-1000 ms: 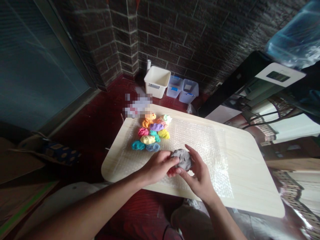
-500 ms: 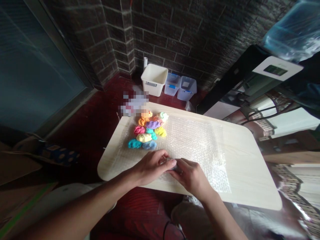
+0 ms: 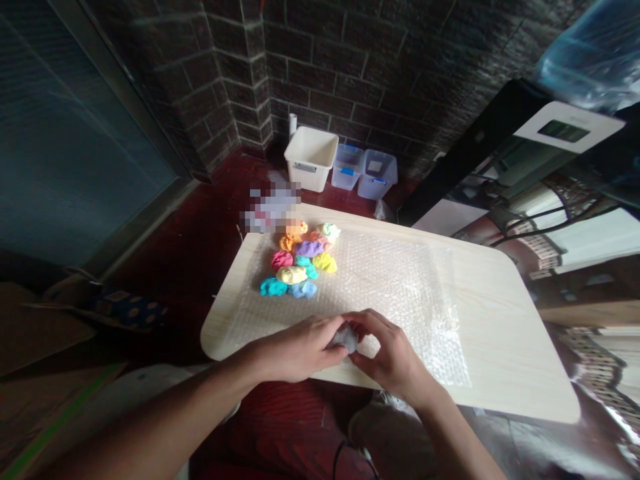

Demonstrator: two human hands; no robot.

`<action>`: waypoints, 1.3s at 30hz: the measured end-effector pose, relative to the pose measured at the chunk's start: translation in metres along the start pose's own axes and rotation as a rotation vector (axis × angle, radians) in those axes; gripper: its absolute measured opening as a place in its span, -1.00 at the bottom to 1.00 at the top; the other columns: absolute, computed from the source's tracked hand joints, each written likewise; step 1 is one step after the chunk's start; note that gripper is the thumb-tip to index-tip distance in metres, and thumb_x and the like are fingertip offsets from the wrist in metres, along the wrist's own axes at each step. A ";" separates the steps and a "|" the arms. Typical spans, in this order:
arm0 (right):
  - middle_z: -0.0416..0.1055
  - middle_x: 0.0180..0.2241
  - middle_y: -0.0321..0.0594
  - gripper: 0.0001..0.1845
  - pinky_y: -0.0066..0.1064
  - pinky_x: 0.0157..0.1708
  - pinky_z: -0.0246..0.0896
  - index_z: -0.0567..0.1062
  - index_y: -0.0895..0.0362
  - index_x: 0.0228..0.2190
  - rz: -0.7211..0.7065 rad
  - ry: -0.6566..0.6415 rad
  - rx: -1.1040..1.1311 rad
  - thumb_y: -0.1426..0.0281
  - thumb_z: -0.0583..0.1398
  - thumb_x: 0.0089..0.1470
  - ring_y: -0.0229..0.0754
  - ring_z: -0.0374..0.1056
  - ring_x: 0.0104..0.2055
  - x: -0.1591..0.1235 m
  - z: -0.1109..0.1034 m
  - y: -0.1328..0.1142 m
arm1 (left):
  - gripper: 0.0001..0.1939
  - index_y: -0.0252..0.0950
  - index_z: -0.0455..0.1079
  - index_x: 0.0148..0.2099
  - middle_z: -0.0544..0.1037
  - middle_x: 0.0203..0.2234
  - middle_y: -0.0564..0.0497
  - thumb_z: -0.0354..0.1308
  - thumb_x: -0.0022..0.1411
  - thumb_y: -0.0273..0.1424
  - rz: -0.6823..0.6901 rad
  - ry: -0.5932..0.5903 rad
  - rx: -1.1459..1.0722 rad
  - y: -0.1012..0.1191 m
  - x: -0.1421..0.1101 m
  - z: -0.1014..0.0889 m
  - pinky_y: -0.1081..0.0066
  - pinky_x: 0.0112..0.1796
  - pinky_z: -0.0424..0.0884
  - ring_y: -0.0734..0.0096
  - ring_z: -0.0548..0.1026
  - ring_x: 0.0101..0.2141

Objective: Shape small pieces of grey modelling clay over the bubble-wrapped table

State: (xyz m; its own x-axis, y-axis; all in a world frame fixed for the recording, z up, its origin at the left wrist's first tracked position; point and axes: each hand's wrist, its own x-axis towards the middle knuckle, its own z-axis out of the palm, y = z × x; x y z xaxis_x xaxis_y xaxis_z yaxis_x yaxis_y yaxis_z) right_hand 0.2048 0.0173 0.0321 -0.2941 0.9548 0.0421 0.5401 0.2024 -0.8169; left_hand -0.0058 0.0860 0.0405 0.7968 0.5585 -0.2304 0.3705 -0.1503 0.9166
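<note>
While both forearms reach forward over the near edge of the table (image 3: 525, 360), a grey lump (image 3: 346, 339) sits between the two hands, above the front part of the bubble wrap (image 3: 385, 280). The left hand (image 3: 305, 348) grips it from the left, thumb on the near side and fingers on the far side. The right hand (image 3: 393, 352) curls in from the right, its fingers bent over the lump's far side and its thumb near the front — a gap shows inside that curve, and how hard it presses I cannot tell.

Beyond the left hand, a cluster of soft coloured lumps lies on the wrap. Closest are a teal lump (image 3: 273, 287) and a light blue lump (image 3: 303, 289); next comes a pale yellow lump (image 3: 291, 275), with a red lump (image 3: 282, 260), a green lump (image 3: 307, 267) and a bright yellow lump (image 3: 325, 263) close by. A purple lump (image 3: 309, 249) lies behind these, and an orange lump (image 3: 288, 242) beside it.

Past the table, on the dark red floor (image 3: 233, 175), a white bin (image 3: 311, 163) stands next to two clear boxes — all before a dark brick wall (image 3: 330, 67).
</note>
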 end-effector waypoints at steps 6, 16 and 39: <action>0.48 0.00 -0.04 -0.52 -0.14 -0.07 0.49 0.44 0.03 0.18 0.049 0.031 0.320 0.45 0.28 0.24 -0.02 0.48 -0.06 0.001 -0.004 0.000 | -0.62 -0.34 0.35 0.19 0.47 -0.54 0.10 0.04 0.35 -0.43 -0.098 -0.027 -0.198 -0.006 0.005 0.000 0.51 -0.56 0.33 0.43 0.48 -0.58; 0.53 -0.14 -0.07 -0.74 -0.24 -0.14 0.46 0.59 0.08 0.02 0.039 0.020 0.191 0.31 0.28 0.33 -0.06 0.51 -0.14 0.002 -0.004 -0.005 | -0.50 -0.34 0.45 -0.05 0.49 -0.34 0.06 0.46 0.04 -0.18 -0.121 -0.034 -0.228 -0.013 0.006 -0.002 0.48 -0.41 0.31 0.38 0.44 -0.36; 0.64 -0.28 -0.13 -0.83 -0.30 -0.29 0.46 0.72 0.01 -0.13 0.088 0.129 0.393 0.34 0.36 0.24 -0.10 0.57 -0.27 0.003 0.001 0.004 | -0.65 -0.35 0.52 -0.22 0.60 -0.45 0.00 0.34 0.24 -0.12 -0.023 0.157 0.001 -0.010 0.007 0.014 0.46 -0.44 0.24 0.34 0.52 -0.42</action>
State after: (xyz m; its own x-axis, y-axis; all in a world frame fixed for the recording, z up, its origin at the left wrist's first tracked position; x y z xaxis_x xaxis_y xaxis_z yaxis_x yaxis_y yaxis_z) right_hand 0.2055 0.0212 0.0280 -0.1457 0.9892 0.0135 0.2098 0.0442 -0.9767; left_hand 0.0032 0.0798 0.0254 0.7039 0.6824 -0.1971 0.3881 -0.1370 0.9114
